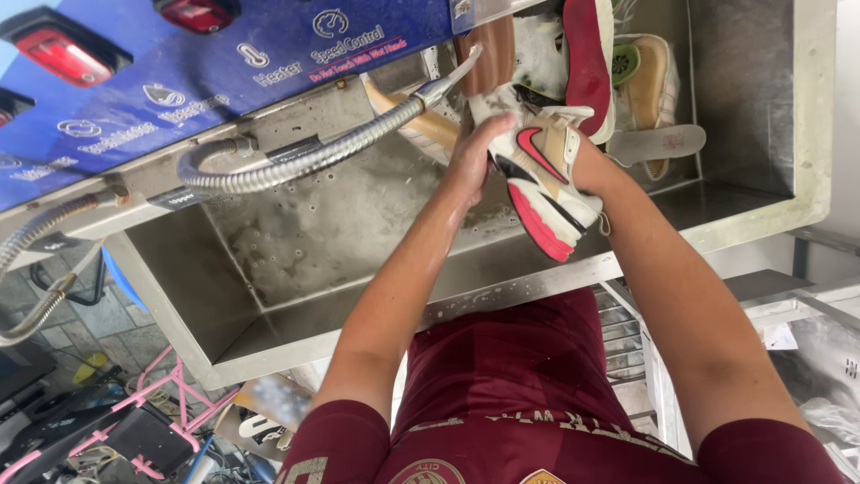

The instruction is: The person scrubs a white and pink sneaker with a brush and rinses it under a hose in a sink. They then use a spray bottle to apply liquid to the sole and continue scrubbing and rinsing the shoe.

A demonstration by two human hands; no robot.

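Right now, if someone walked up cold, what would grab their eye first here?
First, the white sneaker with red and black trim, held over the steel sink at centre: the left hand grips its side, while the right hand is hidden inside it. Next, the blue control panel with red lights at upper left, with a flexible metal hose curving below it. More shoes are piled at the sink's far end.

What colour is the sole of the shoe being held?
Red, on the white shoe; head view.

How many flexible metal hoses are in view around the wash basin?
2. One hose curves over the basin, its nozzle ending near the left hand on the white-and-red shoe. The second hose hangs at the left edge. Others may be hidden.
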